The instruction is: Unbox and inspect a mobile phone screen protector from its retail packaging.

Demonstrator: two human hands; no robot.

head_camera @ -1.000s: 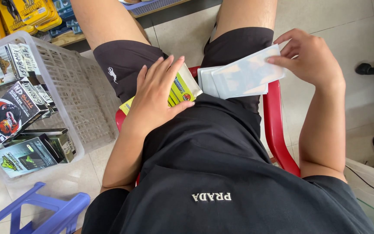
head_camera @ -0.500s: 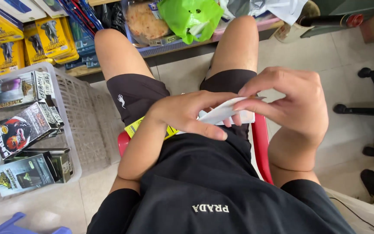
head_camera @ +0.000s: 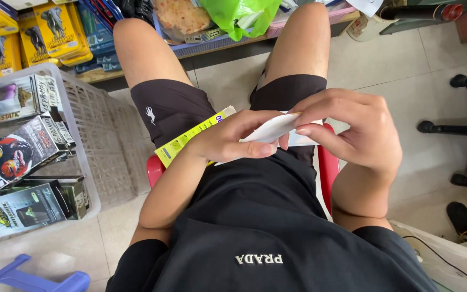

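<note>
Pale floor tiles (head_camera: 406,81) spread beneath a seated person, with a white plastic basket (head_camera: 104,135) of boxed goods beside the left leg. Over the lap, left hand (head_camera: 233,141) and right hand (head_camera: 352,135) meet, both pinching white sheets (head_camera: 274,128) above a yellow packet (head_camera: 185,141).

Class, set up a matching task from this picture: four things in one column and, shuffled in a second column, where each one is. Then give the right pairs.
Things:
1. white paper sheet
2. yellow-green packet
3. white plastic basket
4. green bag

Places:
A. on the shelf beyond the knees
B. on the floor beside the left leg, with boxes inside
C. pinched between the left hand and right hand
D. on the lap, under the left hand

Pairs: 1-C, 2-D, 3-B, 4-A
</note>
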